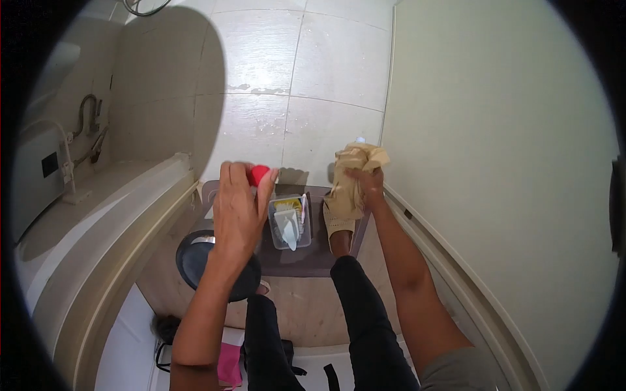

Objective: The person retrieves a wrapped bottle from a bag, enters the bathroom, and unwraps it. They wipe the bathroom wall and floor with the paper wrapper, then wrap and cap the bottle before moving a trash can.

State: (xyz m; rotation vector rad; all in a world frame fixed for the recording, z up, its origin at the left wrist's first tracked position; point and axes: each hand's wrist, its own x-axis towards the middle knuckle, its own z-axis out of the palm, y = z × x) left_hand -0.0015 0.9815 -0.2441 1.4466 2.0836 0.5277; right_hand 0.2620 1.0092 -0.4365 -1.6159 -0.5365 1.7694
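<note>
My left hand [238,208] is raised at the centre left, with its thumb and fingers closed on a small red object [259,174]. Its exact kind is not clear, since the fingers cover part of it. On the right, my right hand [370,186] grips a crumpled tan cloth [352,177] that hangs over my foot. A small whitish bit shows at the cloth's top edge. Between the hands, a clear plastic container [279,242] stands on a grey mat [297,264]. Inside it are a pale blue-and-white item [288,228] and something yellow.
A dark round basin-like object [191,264] lies at the mat's left end, partly behind my left forearm. Ahead, water spots mark the tiled floor [261,120]. Door-frame edges run along both sides, with a pale panel [495,130] on the right. Pink fabric [230,365] lies behind my feet.
</note>
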